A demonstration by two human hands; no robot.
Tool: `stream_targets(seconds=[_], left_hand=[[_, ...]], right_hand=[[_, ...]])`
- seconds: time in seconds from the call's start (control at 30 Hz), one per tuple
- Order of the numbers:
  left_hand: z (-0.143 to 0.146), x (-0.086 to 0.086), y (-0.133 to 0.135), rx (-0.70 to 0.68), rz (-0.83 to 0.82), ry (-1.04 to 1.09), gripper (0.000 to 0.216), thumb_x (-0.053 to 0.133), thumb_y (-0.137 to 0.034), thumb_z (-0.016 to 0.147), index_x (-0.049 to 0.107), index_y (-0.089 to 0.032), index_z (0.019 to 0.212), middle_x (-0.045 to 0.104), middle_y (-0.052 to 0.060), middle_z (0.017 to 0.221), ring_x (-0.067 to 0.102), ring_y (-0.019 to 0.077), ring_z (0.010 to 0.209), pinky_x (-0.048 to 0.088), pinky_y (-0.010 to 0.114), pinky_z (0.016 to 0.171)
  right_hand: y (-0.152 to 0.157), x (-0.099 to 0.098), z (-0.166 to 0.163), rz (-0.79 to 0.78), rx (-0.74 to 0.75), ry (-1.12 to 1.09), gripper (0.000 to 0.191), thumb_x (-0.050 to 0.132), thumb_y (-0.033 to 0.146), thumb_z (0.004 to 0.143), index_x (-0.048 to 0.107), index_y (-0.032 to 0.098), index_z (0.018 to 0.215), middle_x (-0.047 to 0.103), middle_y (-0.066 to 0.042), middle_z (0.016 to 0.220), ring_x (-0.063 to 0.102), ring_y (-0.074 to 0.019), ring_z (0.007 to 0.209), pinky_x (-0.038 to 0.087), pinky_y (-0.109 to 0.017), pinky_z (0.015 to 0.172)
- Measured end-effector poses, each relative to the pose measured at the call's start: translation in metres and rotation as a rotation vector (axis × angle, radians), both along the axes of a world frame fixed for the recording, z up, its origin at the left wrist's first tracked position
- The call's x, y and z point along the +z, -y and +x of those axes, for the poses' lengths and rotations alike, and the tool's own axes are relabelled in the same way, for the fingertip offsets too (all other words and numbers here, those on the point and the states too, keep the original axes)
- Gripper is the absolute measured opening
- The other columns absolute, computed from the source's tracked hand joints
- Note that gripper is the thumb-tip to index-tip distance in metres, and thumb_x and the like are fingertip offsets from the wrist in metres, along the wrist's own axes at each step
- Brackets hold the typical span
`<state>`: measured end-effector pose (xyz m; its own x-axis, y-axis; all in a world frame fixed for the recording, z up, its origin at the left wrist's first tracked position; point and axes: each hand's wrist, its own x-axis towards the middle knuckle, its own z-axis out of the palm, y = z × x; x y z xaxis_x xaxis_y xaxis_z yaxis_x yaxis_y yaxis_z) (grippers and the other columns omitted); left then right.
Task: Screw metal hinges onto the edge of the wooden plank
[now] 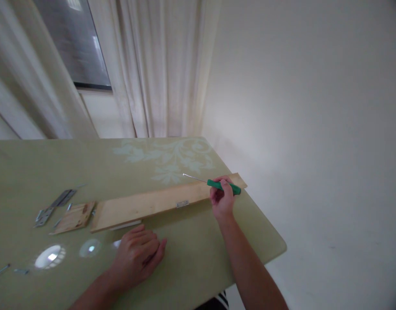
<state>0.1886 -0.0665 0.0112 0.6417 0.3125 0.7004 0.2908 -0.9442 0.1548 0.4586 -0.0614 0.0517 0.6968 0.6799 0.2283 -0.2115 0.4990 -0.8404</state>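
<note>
My right hand (222, 199) is closed around a green-handled screwdriver (224, 186), its thin metal shaft pointing left over the far end of a long wooden plank (146, 204). The plank lies across the green table (191, 254) and carries a small metal hinge (182, 203) on its near edge. My left hand (138, 254) rests on the table in front of the plank, fingers loosely curled, holding nothing that I can see.
A short wooden piece (74, 216) lies left of the plank. Loose metal hinges (54, 206) sit beyond it, with screws (4, 270) near the table's left front edge. Curtains and a window stand behind the table; its right edge drops to the floor.
</note>
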Motion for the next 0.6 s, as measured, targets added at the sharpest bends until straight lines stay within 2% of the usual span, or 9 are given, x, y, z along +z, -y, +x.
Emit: stream_targets(seconds=[0.1, 0.2, 0.37, 0.43, 0.5, 0.6], left_hand=[[0.001, -0.002, -0.002, 0.029, 0.049, -0.025, 0.041, 0.057, -0.011, 0.099, 0.046, -0.021, 0.061, 0.047, -0.005, 0.054, 0.043, 0.0108, 0.049, 0.031, 0.033, 0.058], [0.002, -0.004, -0.006, 0.062, 0.084, -0.06, 0.041, 0.057, -0.014, 0.1, 0.048, -0.021, 0.062, 0.051, -0.004, 0.056, 0.046, 0.0118, 0.052, 0.032, 0.033, 0.059], [0.0, 0.001, -0.012, 0.143, 0.121, -0.058, 0.038, 0.062, -0.016, 0.098, 0.049, -0.022, 0.063, 0.054, -0.001, 0.062, 0.049, 0.0159, 0.063, 0.038, 0.032, 0.066], [0.0, 0.005, -0.013, 0.216, 0.145, -0.04, 0.026, 0.065, -0.017, 0.097, 0.057, -0.022, 0.072, 0.063, 0.001, 0.073, 0.056, 0.0187, 0.073, 0.042, 0.034, 0.074], [0.001, 0.008, -0.014, 0.302, 0.163, -0.028, 0.005, 0.067, -0.02, 0.096, 0.066, -0.022, 0.091, 0.073, 0.005, 0.092, 0.063, 0.0224, 0.088, 0.044, 0.037, 0.083], [0.003, 0.009, -0.015, 0.386, 0.155, -0.049, 0.016, 0.066, -0.023, 0.098, 0.066, -0.022, 0.114, 0.076, 0.008, 0.113, 0.067, 0.026, 0.103, 0.044, 0.041, 0.092]], right_hand=[[-0.002, 0.002, 0.009, 0.0, -0.113, -0.004, 0.046, 0.067, 0.065, 0.083, 0.057, 0.023, 0.066, 0.043, 0.01, 0.038, 0.029, -0.0058, 0.028, 0.016, -0.021, 0.03], [-0.005, 0.004, 0.022, -0.02, -0.224, -0.009, 0.051, 0.068, 0.066, 0.083, 0.05, 0.023, 0.062, 0.046, 0.009, 0.044, 0.025, -0.0041, 0.03, 0.014, -0.023, 0.031], [-0.011, -0.003, 0.035, -0.095, -0.266, 0.008, 0.05, 0.078, 0.061, 0.077, 0.05, 0.024, 0.061, 0.052, 0.007, 0.047, 0.04, -0.0068, 0.037, 0.025, -0.022, 0.034], [-0.012, -0.008, 0.033, -0.127, -0.232, 0.029, 0.049, 0.08, 0.06, 0.076, 0.052, 0.023, 0.06, 0.053, 0.006, 0.047, 0.042, -0.0073, 0.038, 0.027, -0.022, 0.035], [-0.012, -0.011, 0.028, -0.147, -0.177, 0.053, 0.048, 0.083, 0.058, 0.074, 0.055, 0.022, 0.06, 0.054, 0.006, 0.046, 0.039, -0.0065, 0.036, 0.024, -0.023, 0.035], [-0.011, -0.012, 0.022, -0.137, -0.095, 0.064, 0.048, 0.082, 0.06, 0.073, 0.058, 0.021, 0.061, 0.059, 0.004, 0.049, 0.034, -0.0053, 0.032, 0.018, -0.024, 0.033]])
